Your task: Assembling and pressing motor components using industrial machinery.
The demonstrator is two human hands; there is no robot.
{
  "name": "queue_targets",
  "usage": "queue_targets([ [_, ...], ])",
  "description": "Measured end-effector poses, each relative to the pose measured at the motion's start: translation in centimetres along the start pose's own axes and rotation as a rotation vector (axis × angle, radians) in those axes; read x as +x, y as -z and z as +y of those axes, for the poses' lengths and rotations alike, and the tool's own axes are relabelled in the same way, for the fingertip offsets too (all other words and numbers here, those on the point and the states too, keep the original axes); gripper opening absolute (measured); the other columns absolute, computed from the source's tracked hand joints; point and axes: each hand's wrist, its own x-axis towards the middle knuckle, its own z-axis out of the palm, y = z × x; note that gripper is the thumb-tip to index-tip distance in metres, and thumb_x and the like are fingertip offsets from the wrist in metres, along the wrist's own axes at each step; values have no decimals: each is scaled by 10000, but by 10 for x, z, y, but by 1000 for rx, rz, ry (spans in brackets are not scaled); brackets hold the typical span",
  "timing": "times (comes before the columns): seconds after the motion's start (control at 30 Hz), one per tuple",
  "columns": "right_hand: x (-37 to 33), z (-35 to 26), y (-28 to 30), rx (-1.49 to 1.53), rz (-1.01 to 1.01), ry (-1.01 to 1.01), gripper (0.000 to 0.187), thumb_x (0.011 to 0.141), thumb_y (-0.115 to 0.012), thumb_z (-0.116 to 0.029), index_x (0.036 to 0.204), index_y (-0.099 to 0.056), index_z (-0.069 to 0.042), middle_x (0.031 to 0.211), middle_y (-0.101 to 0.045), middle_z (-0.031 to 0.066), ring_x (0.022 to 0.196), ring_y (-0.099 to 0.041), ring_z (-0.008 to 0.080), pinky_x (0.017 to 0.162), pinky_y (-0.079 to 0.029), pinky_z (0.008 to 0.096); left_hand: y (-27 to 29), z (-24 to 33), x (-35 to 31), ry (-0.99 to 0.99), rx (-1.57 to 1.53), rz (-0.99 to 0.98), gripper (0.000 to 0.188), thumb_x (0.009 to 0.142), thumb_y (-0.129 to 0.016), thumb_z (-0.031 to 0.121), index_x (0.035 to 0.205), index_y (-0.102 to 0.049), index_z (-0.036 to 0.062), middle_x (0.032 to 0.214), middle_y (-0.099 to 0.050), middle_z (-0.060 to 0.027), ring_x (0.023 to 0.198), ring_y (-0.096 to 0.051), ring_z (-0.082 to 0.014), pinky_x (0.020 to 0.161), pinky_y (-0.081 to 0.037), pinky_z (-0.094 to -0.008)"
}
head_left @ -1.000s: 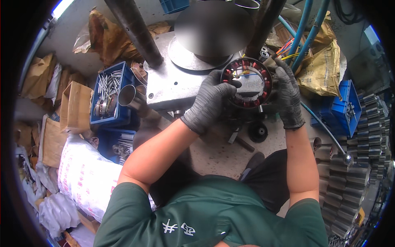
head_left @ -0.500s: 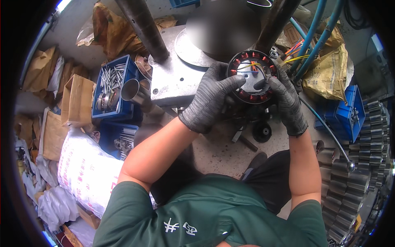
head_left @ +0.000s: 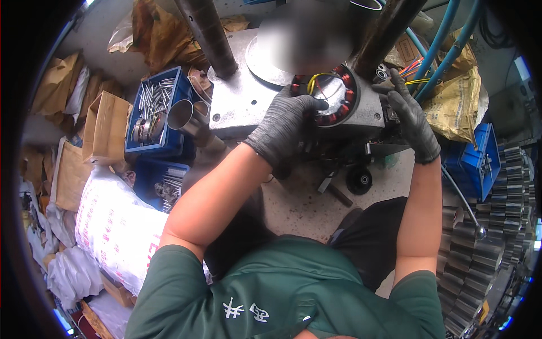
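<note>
A: What's the L hand [head_left: 288,121] doing?

B: It's curling shut on the coil ring [head_left: 350,93], L side. Thumb's poking over the hole; other fingers are mostly hiding. Prob. b/c the rim's giving a good grip.

A: Where's the ring sitting?

B: It's showing over the metal plate's [head_left: 234,110] front edge. Can't tell if it's resting or hanging just above. Yellow wires [head_left: 312,85] are looping inside, prob. OK there.

A: & the R hand [head_left: 411,118]?

B: It's hovering by the plate's R end, fingers pointing up, nearly straight. I'm seeing nothing in it.

A: Why're rods [head_left: 159,96] lying in a blue bin [head_left: 182,87]?

B: Prob. so they're not rolling off.
</note>
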Motion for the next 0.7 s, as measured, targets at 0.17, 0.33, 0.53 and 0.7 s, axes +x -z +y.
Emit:
queue_targets([
  [0.17, 33, 47, -8, -359, 138, -108, 482, 960, -730, -302, 1351, -629, -40, 1166, -719, 123, 1112, -668, 223, 1006, -498, 341, 11, 5, 3, -60, -68, 57, 389, 847, -710, 47, 1223, -619, 6, 968, -693, -99, 850, -713, -226, 722, -635, -387],
  [0.33, 52, 73, -38, -569, -24, 292, 402, 921, -738, -245, 1269, -686, -50, 1247, -697, 191, 1197, -645, 344, 1031, -504, 400, 12, 12, 3, -179, -50, 76, 398, 867, -692, 13, 1255, -605, 3, 972, -701, -97, 839, -716, -212, 722, -629, -359],
  [0.53, 41, 55, -58, -625, -150, 270, 286, 788, -765, -64, 1071, -727, -38, 1073, -687, 170, 954, -640, 352, 924, -523, 419, 20, 14, 4, -156, 46, 123, 404, 865, -694, 19, 1262, -620, 20, 961, -701, -85, 857, -711, -196, 744, -622, -345],
  [0.7, 16, 12, -60, -650, -107, 367, 344, 748, -781, -9, 1082, -701, -29, 1102, -655, 147, 948, -647, 316, 891, -541, 416, 17, 18, -1, -35, -95, 73, 348, 848, -692, 104, 1187, -647, 36, 918, -685, -81, 789, -686, -219, 737, -608, -385],
])
